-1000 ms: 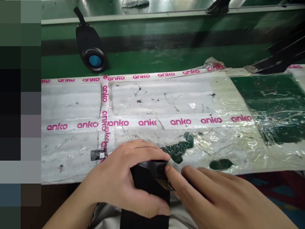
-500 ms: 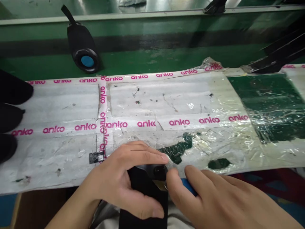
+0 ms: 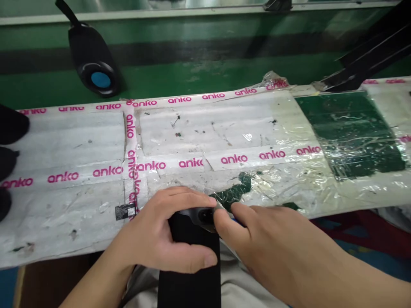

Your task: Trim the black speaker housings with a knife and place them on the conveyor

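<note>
My left hand (image 3: pixel 160 233) is wrapped round a black cloth-covered speaker (image 3: pixel 189 273) that stands up from my lap at the near edge of the bench. My right hand (image 3: pixel 272 244) is closed in a pinch at the speaker's top end (image 3: pixel 202 215), thumb and forefinger pressed together on a small part I cannot make out. A bit of blue shows under the right fingers. Another black speaker with a blue end cap (image 3: pixel 93 64) lies on the green belt at the back left.
The bench top (image 3: pixel 208 132) is covered in white foam held by tape printed "anko" and wrinkled clear film. A small black label (image 3: pixel 125 211) lies left of my hands. Dark rounded objects (image 3: pixel 9 124) sit at the left edge. A black bracket (image 3: pixel 366 55) stands at the back right.
The view has shifted right and down a little, so everything has slid left. My right hand has moved up to the speaker's top end and its fingers have closed tighter. The left hand keeps its grip.
</note>
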Motion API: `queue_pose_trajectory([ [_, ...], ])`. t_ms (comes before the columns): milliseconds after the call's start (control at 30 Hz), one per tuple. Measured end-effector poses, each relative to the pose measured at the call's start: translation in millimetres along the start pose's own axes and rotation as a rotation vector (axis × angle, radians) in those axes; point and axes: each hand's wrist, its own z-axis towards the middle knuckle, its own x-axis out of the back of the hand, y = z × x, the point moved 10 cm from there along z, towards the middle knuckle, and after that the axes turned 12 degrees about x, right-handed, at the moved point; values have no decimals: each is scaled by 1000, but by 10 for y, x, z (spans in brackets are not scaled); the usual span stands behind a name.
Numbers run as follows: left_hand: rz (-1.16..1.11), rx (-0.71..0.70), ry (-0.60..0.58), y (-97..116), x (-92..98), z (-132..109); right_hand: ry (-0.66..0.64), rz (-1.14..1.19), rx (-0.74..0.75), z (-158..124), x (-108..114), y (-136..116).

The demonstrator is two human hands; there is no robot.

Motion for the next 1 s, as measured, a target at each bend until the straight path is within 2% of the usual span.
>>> queue_pose_trajectory([
  [167,-66,-35,-13,-14,4,-29,67,226,101,-34,125,34],
  [333,-143,-99,-12,-37,43,-60,236,110,67,-152,433,122],
  [433,-137,-88,-8,-54,51,-53,193,111,80,-126,364,43],
  [667,-141,-113,-19,-31,46,-61,207,131,54,-91,165,-27],
  [800,-132,-130,-14,-25,44,-66,227,127,22,-71,182,-30],
  [1000,-99,-194,7,-13,56,-105,229,-3,-24,30,239,-66],
])
